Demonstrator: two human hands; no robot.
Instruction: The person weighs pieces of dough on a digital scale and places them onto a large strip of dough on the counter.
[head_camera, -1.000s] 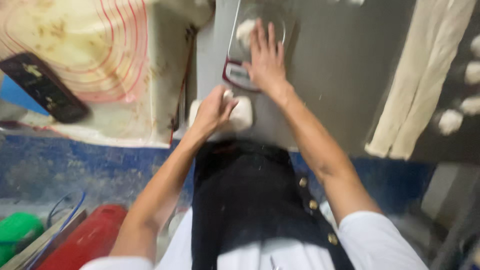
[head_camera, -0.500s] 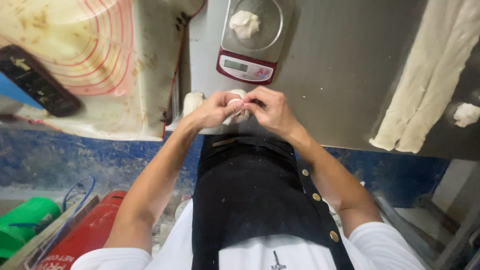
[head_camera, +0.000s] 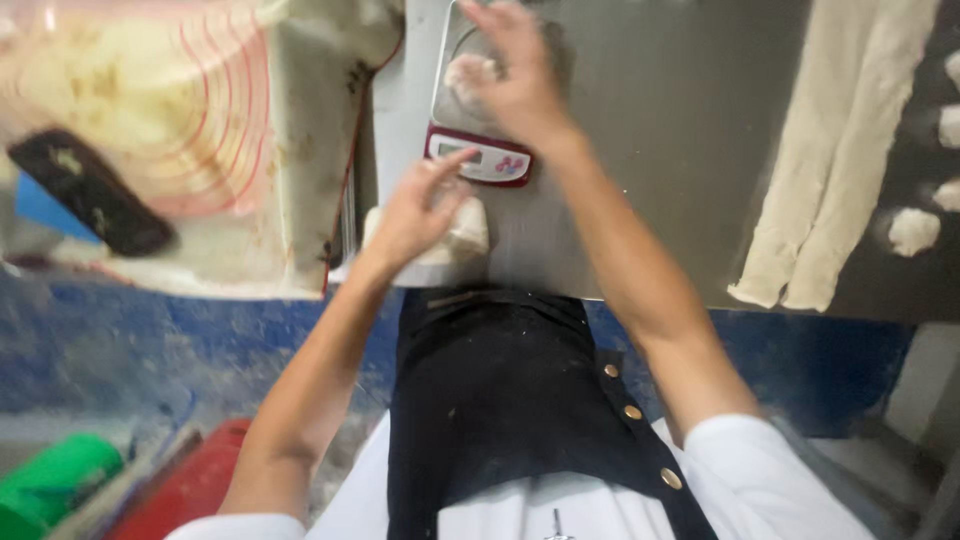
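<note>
A small kitchen scale (head_camera: 480, 160) with a red base and a round steel pan stands on the steel table (head_camera: 650, 150). My right hand (head_camera: 515, 80) reaches over the pan, fingers by a piece of dough (head_camera: 466, 75) lying on it. The hand is blurred, so its grip is unclear. My left hand (head_camera: 415, 210) lies with fingers stretched out on a pale dough lump (head_camera: 465, 238) at the table's near edge, just in front of the scale.
Long strips of dough (head_camera: 840, 150) hang down the table at the right, with small dough pieces (head_camera: 915, 230) beside them. A floury mat with red rings (head_camera: 170, 110) holds a black flat object (head_camera: 90, 195) at the left. Green (head_camera: 50, 480) and red (head_camera: 190, 480) items sit below left.
Both hands were pinching the dough lump together. My right hand has since moved up to the scale pan, while the left stays on the lump.
</note>
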